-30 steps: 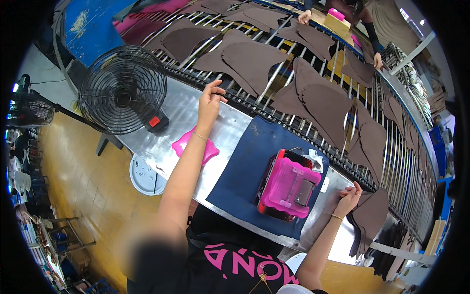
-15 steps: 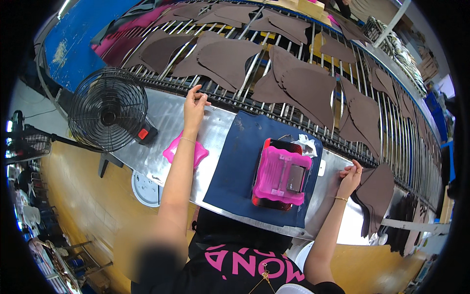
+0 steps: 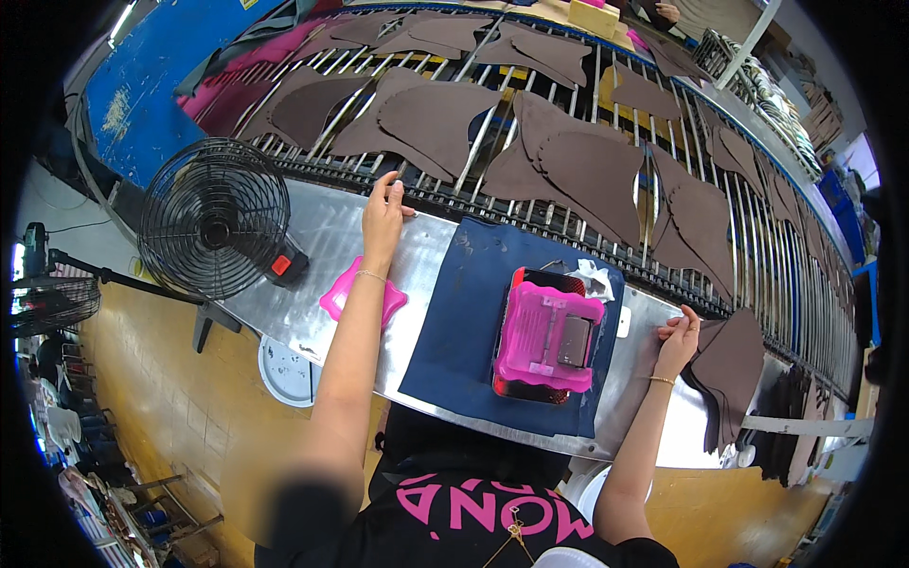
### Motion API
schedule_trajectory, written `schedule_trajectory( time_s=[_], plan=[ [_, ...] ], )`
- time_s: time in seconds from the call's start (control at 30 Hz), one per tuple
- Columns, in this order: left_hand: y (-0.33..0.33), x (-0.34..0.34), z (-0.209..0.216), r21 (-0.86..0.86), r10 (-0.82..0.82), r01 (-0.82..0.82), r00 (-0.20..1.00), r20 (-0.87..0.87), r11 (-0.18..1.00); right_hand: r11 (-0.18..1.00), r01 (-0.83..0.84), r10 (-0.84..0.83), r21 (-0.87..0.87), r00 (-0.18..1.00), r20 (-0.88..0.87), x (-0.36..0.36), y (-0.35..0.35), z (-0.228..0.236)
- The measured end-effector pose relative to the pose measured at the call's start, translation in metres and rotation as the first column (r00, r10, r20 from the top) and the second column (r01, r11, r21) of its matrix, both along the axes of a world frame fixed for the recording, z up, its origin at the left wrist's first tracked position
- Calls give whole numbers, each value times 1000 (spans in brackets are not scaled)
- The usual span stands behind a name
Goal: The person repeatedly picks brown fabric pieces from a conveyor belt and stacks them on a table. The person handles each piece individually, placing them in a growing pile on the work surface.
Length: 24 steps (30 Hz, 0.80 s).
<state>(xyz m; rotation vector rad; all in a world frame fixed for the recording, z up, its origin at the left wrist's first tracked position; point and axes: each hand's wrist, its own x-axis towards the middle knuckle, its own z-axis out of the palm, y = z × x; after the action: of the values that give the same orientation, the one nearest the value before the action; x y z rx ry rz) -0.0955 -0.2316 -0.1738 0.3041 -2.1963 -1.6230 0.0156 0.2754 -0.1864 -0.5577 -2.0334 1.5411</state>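
My left hand (image 3: 383, 225) is raised over the metal table by the chain edge of the rod conveyor, its fingers loosely apart with nothing visible in them. Under that forearm lies a pink wavy-edged plastic piece (image 3: 392, 301). My right hand (image 3: 677, 346) hovers at the table's right end, fingers loosely bent and apart, beside a stack of brown cut pieces (image 3: 727, 374). Between my arms, a pink plastic box (image 3: 530, 331) in a red and black basket stands on a dark blue sheet (image 3: 454, 331). Large curved brown pieces (image 3: 592, 175) lie overlapping on the conveyor.
A black caged fan (image 3: 214, 222) stands on the table's left end. Crumpled white tissue (image 3: 595, 278) sits behind the pink box. Below the table's left side is a pale round tub (image 3: 286, 372). Another person's hand (image 3: 668, 12) shows at the far side.
My left hand has dipped slightly toward me, with its fingers still apart. My right hand stays almost in place. The brown pieces on the conveyor have shifted slightly left in the view.
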Motion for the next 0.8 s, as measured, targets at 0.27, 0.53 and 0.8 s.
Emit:
schedule_trajectory(
  time_s=[0.27, 0.53, 0.8],
  plan=[
    [-2, -1, 1, 10, 4, -4, 1000, -2, 1000, 1000, -10, 10, -12, 1000, 6, -1, -3, 4],
    [0, 0, -1, 105, -45, 41, 998, 39, 994, 997, 37, -39, 61, 999, 25, -2, -2, 3],
    [2, 6, 11, 247, -78, 57, 994, 73, 967, 998, 26, -27, 66, 999, 21, -1, -4, 4]
  ],
)
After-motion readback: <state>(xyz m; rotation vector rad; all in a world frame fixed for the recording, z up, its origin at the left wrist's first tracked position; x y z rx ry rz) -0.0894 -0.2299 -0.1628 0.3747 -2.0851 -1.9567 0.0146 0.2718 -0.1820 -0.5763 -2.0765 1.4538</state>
